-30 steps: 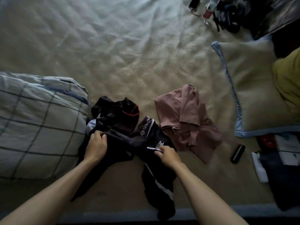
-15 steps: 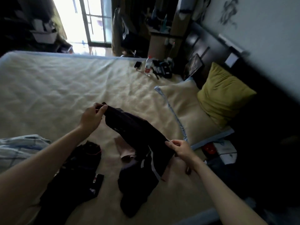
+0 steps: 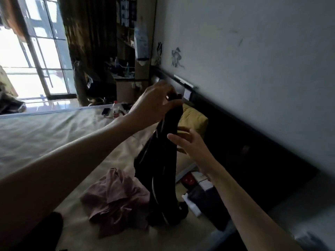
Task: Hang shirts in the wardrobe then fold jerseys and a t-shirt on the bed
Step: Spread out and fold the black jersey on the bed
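Your left hand (image 3: 154, 104) is raised above the bed (image 3: 45, 131), at about 12 o'clock from the frame centre. Its grip is closed: fingers and thumb are curled around the top edge of the black jersey (image 3: 159, 169), pinching the fabric. The jersey hangs straight down from this grip as a narrow bunched column. Its lower end rests in a heap on the bed at about 6 o'clock from the hand. Pale stripes run along its length.

Your right hand (image 3: 190, 144) is at about 4 o'clock from the left hand, just beside the hanging jersey. Its grip is open: the fingers are extended and spread, and the thumb tip meets the fabric edge. Whether the fingers behind the cloth touch it cannot be determined.

The pink t-shirt (image 3: 116, 198) lies crumpled on the bed at about 8 o'clock from the jersey's lower end, touching it. A second dark garment (image 3: 52, 223) lies at the lower left, partly cut off by your left forearm.

A yellow pillow (image 3: 194, 120) sits against the dark headboard (image 3: 244, 142), behind the jersey. A plastic bottle (image 3: 115, 109) and a phone (image 3: 105, 111) rest at the far edge of the bed.
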